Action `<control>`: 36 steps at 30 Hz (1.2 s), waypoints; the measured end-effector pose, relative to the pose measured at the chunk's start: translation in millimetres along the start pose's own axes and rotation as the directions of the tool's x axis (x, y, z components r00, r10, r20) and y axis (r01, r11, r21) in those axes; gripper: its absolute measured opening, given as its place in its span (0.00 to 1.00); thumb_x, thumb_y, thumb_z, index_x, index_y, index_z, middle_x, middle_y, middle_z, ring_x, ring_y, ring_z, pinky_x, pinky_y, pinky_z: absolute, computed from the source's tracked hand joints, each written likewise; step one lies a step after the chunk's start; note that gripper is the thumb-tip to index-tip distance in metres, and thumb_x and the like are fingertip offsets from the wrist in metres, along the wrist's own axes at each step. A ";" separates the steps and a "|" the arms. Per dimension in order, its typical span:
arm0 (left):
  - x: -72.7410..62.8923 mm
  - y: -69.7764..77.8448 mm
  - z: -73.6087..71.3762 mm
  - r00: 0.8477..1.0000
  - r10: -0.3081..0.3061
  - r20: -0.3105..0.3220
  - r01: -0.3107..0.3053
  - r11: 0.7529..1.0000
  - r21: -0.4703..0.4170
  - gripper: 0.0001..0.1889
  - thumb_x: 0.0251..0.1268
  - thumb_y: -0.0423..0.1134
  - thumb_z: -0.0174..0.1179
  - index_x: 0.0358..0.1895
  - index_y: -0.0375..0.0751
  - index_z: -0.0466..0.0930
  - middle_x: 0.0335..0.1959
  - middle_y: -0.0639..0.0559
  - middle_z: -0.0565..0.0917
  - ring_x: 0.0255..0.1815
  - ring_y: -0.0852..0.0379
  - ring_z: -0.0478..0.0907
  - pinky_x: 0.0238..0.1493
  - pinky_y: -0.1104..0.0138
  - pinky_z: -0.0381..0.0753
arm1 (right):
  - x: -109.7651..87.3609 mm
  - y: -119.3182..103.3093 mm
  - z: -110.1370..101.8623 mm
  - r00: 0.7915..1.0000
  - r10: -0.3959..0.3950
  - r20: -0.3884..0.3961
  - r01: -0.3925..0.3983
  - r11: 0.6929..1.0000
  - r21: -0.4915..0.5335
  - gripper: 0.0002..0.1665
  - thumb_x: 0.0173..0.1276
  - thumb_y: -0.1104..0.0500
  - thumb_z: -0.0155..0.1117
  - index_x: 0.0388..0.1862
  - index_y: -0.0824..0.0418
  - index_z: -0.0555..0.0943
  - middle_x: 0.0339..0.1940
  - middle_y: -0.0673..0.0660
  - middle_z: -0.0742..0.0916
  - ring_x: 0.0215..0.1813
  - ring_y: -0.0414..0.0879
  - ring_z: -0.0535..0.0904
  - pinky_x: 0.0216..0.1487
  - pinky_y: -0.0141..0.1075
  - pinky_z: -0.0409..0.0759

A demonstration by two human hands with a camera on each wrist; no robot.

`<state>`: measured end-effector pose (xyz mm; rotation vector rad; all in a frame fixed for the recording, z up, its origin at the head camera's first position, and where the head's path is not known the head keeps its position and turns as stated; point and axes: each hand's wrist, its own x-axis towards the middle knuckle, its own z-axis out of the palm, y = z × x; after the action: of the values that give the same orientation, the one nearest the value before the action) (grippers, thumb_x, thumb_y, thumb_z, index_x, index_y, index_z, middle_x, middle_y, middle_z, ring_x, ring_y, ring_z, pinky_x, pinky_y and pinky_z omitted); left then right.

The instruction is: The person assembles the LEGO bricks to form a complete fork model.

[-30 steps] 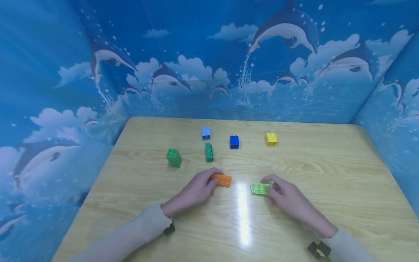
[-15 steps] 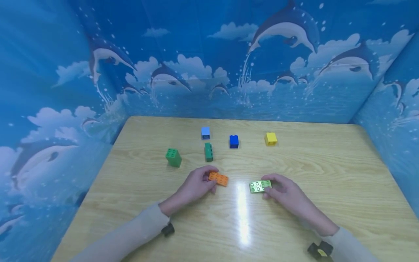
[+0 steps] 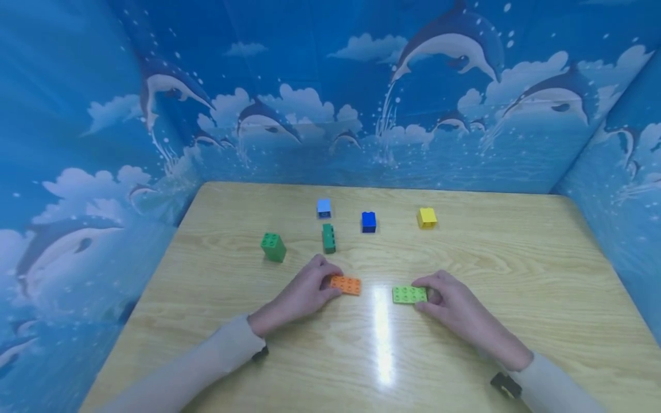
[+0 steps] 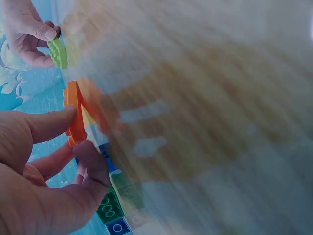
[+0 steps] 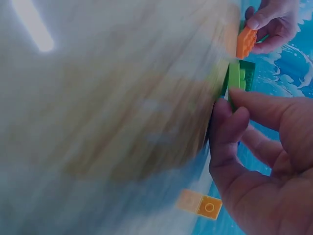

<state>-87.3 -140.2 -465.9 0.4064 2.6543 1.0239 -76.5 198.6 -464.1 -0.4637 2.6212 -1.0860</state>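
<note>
Pinching is done at the outer ends: just below the middle of the frame, an orange block (image 3: 347, 285) is gripped at its left end by the left hand (image 3: 310, 287), and to the right of it a light green block (image 3: 405, 295) is gripped at its right end by the right hand (image 3: 446, 298). By this hold – thumb on one side, fingers on the other – most of the studs are left uncovered and the inner ends are pointed at each other, presumably so that each block can be steered without being hidden. Both hands are narrowed around their blocks, which are set apart, with a streak of glare (image 3: 383, 338) seen between them. In the left wrist view the orange block is held low over the table (image 3: 506, 246), a little tilted; whether it is touched down cannot be told.

Farther up the frame, the loose blocks are spread out, seemingly to leave room for the hands. At centre left a tall green block (image 3: 273, 248) is stood upright; beside it a dark green block (image 3: 329, 239) is laid with studs facing right. Above these, a light blue block (image 3: 323, 209), a dark blue block (image 3: 369, 222) and a yellow block (image 3: 427, 218) are spaced in a loose row.
</note>
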 end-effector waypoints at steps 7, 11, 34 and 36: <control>5.9 -1.1 2.3 0.999 0.015 0.050 -0.017 0.999 0.037 0.19 0.72 0.37 0.75 0.63 0.42 0.87 0.33 0.61 0.80 0.31 0.61 0.76 0.32 0.67 0.78 | 6.4 0.3 -0.4 0.998 -0.022 0.058 0.027 0.996 -0.088 0.26 0.71 0.60 0.78 0.66 0.63 0.85 0.34 0.47 0.81 0.34 0.41 0.76 0.33 0.34 0.79; 9.2 -0.3 4.2 0.997 0.004 0.071 -0.006 0.999 0.032 0.20 0.72 0.36 0.75 0.63 0.40 0.86 0.31 0.60 0.80 0.29 0.61 0.77 0.31 0.67 0.78 | 11.4 -3.2 -0.3 0.995 0.013 0.102 -0.007 0.998 -0.062 0.27 0.74 0.60 0.76 0.69 0.63 0.83 0.31 0.45 0.82 0.31 0.42 0.76 0.32 0.35 0.79; 17.1 -2.6 3.7 0.996 0.005 0.091 -0.006 1.000 0.005 0.21 0.68 0.31 0.75 0.62 0.37 0.84 0.34 0.59 0.81 0.33 0.61 0.78 0.36 0.67 0.82 | 32.8 -14.3 13.3 0.991 -0.011 0.136 0.004 0.999 0.054 0.23 0.75 0.62 0.72 0.65 0.66 0.80 0.37 0.49 0.84 0.35 0.44 0.79 0.35 0.35 0.82; 17.8 -2.0 4.1 0.996 0.000 0.093 -0.001 1.000 0.007 0.21 0.68 0.31 0.75 0.63 0.37 0.84 0.34 0.59 0.81 0.33 0.61 0.78 0.36 0.68 0.82 | 33.6 -15.2 13.8 0.990 -0.008 0.142 -0.001 0.998 0.060 0.23 0.76 0.62 0.72 0.66 0.65 0.80 0.37 0.49 0.84 0.35 0.44 0.79 0.35 0.36 0.82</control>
<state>-102.7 -133.0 -472.8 0.4454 2.5759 0.9718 -99.4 166.6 -466.8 -0.5133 2.4590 -1.0872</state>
